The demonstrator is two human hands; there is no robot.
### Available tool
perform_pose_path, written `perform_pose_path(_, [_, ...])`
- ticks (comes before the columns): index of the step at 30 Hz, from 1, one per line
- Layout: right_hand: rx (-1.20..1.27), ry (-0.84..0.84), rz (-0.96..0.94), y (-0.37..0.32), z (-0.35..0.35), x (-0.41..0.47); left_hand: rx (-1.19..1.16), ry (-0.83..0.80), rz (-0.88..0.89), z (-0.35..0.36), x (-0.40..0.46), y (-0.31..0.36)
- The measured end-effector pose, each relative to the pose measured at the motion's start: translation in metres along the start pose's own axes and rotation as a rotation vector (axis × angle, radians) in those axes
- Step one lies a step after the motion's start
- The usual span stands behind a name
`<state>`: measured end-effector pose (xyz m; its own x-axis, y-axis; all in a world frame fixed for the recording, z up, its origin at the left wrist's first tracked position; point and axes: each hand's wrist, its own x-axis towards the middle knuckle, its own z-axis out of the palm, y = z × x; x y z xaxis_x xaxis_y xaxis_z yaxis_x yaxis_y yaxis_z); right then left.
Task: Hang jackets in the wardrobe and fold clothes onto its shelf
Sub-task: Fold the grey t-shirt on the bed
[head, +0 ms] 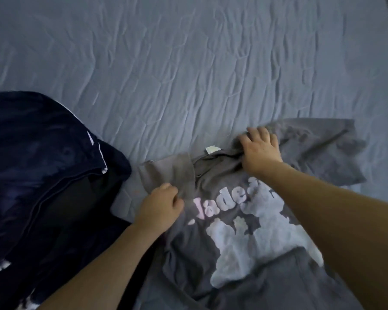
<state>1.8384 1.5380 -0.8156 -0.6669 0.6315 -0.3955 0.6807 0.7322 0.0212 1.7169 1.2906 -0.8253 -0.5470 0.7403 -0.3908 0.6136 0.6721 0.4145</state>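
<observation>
T-shirt (229, 242), grey with a pale print, lies near the bed's (188, 63) front edge. Left hand (160, 210) curls its fingers, pinching the folded shoulder cloth. Right hand (259, 148) bunches the other shoulder beside the white label (212, 150). Dark jacket (43, 164) is heaped at the left edge, partly cut off.

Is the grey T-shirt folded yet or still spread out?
Mostly spread: the grey T-shirt lies print-up on the bed sheet, one sleeve out flat; the left hand and right hand grip its shoulders.
</observation>
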Motion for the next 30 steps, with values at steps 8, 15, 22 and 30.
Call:
perform_pose_path(8, [-0.129,0.101,-0.205,0.036,-0.045,0.042,0.224,-0.385,-0.546,-0.049,-0.049,-0.015])
perform_pose_path(15, [-0.338,-0.259,-0.168,0.050,-0.057,0.039,0.375,-0.152,-0.113,-0.028,0.079,0.032])
perform_pose_path(22, [0.216,0.406,0.016,0.054,-0.095,0.062,-0.012,0.306,-0.290,-0.080,0.145,0.011])
perform_pose_path(30, [0.417,0.282,0.283,0.101,-0.011,-0.056,-0.174,0.044,0.176,-0.016,0.052,0.125])
